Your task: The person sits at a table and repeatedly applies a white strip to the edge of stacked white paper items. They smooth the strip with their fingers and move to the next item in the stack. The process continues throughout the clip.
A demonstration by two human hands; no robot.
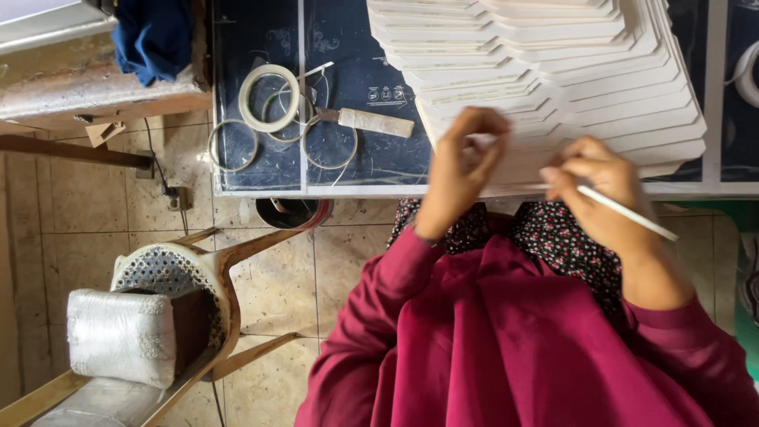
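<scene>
White printed labels (387, 96) — dark tabletop

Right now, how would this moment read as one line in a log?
left hand: fingers on white card stack | right hand: holds thin white stick | tape roll: untouched on dark table

White card sheets (553, 71) are stacked on a dark blue bench (261, 166); maroon sleeves (371, 316), a floral-patterned cloth (561, 241) and a blue rag (154, 35) are seen.
</scene>
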